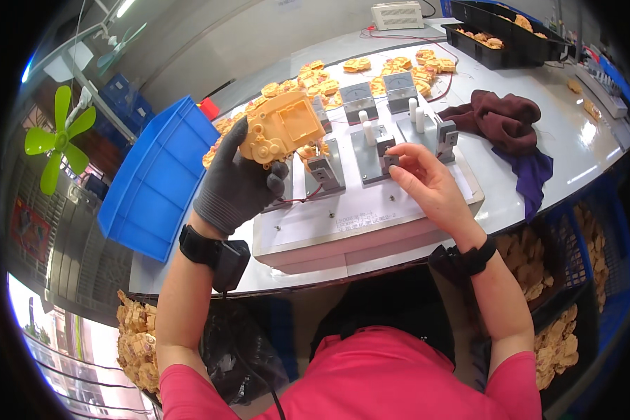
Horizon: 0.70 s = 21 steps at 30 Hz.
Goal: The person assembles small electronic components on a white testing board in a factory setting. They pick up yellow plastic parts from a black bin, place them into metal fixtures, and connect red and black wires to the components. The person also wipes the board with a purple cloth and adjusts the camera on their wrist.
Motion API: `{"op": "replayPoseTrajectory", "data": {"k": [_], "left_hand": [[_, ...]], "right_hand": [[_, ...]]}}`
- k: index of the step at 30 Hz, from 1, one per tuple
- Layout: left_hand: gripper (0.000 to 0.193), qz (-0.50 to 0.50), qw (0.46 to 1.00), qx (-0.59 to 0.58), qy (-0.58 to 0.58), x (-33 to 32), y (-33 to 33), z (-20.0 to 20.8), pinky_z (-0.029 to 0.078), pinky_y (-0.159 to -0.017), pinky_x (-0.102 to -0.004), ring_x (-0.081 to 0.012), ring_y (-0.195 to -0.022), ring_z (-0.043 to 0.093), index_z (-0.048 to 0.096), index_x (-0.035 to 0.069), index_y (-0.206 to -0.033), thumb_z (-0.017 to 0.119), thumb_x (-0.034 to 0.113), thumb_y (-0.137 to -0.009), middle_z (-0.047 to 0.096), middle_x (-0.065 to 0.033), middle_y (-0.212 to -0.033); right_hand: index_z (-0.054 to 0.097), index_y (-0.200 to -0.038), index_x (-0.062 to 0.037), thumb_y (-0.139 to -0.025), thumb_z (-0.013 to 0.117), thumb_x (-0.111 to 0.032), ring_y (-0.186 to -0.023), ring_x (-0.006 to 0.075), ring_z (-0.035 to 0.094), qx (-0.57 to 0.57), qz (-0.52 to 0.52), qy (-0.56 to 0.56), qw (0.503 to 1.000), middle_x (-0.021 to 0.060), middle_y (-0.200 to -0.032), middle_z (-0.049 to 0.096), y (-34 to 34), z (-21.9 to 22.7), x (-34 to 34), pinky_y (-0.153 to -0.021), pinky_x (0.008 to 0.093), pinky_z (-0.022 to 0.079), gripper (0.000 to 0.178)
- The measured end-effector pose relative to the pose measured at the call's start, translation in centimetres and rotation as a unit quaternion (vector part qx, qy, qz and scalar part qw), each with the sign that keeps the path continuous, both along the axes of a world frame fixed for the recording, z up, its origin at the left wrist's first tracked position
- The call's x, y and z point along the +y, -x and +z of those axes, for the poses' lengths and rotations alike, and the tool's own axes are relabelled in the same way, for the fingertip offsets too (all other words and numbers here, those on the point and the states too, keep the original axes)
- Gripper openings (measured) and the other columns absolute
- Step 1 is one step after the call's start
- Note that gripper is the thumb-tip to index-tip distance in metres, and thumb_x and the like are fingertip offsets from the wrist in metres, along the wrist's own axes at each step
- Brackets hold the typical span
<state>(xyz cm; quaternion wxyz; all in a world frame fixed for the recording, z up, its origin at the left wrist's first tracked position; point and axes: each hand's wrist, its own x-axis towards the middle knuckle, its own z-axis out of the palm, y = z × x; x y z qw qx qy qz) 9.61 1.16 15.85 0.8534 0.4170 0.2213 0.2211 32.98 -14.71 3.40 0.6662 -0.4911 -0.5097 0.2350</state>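
Note:
My left hand [239, 178], in a dark grey glove, grips a yellow-orange plastic housing [273, 129] and holds it up above the left part of the fixture board. The housing has a rectangular recess and small round parts at its lower left. My bare right hand [430, 183] has thumb and finger pinched on a small grey clamp block [389, 162] at the front of the middle test fixture [371, 147]. White posts rise from that fixture, and an analog meter [358, 98] stands behind it. A second fixture [321, 175] sits just below the held housing, partly hidden.
Loose yellow housings [315, 80] lie in heaps behind the meters. A blue bin [157, 175] leans at the left table edge. A dark red cloth [500, 120] lies at right. Black trays [483, 42] and a power supply [397, 15] stand at the back. Crates of housings sit below right.

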Motion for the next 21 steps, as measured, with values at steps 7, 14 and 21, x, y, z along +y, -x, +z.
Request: {"op": "replayPoseTrajectory", "data": {"k": [7,14,21], "left_hand": [[0.038,-0.074,0.846,0.097,-0.519,3.7,-1.3,0.4,0.049,-0.074,-0.0231,-0.0120,-0.087,0.056,0.053,0.011,-0.124,0.056,0.034,-0.094,0.059,-0.0034,-0.103],[0.033,-0.004,0.438,0.333,-0.835,3.4,-9.0,2.8,0.050,-0.083,-0.0343,-0.0257,-0.097,0.060,0.063,0.010,-0.111,0.069,0.024,-0.082,0.060,-0.0091,-0.109],[0.036,-0.073,0.276,0.341,-0.896,0.7,-13.1,1.6,0.049,-0.084,-0.0394,-0.0314,-0.099,0.059,0.067,0.015,-0.106,0.071,0.013,-0.071,0.060,-0.0077,-0.112]], "right_hand": [[0.060,-0.107,-0.0084,-0.090,0.067,-0.018,-0.077,0.0054,0.054,-0.001,0.003,-0.021,1.000,-0.0027,-0.082,0.054,0.6,0.5,-0.3,-0.071,0.0224,0.045,0.020],[0.060,-0.107,-0.0083,-0.090,0.067,-0.017,-0.079,0.0058,0.057,-0.017,-0.010,-0.016,1.000,-0.0019,-0.082,0.055,0.5,0.7,-0.4,-0.071,0.0223,0.047,0.021],[0.060,-0.107,-0.0082,-0.090,0.067,-0.018,-0.077,0.0063,0.057,-0.001,-0.001,-0.012,1.000,-0.0015,-0.082,0.055,0.5,0.6,-0.5,-0.070,0.0229,0.047,0.021]]}}
